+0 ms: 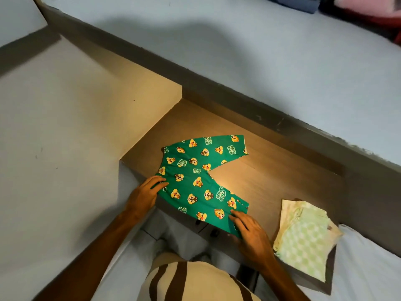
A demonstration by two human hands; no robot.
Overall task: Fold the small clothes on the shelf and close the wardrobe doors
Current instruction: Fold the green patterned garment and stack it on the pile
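Closest to the camera you get the person's striped shirt (195, 281), cream with brown bands, right at the bottom edge. Just past that, both bare hands are down on a pair of small green pants (199, 181) printed with cartoon chipmunk faces.

The right hand (249, 231) sits on the near leg's cuff end, fingers stretched out fairly flat on the fabric. Whether the thumb has pinched the edge underneath I can't tell, since the hand covers it. The left hand (147, 192) is at the waistband side, fingertips curled onto the green cloth's edge, so that grip looks like a light pinch or press on the pants, not a closed fist.

The pants lie flat on the wooden shelf (271, 170), spread in a V, one leg toward the person and the other angling off toward the back right.

To the right of the right hand, near the shelf's front corner, there's a small folded stack of pale green checked clothes (303, 240), apart from the pants.

Further back the shelf meets a grey wall panel (238, 61), and top right some pink and blue fabric (358, 5) peeks in, blurry.
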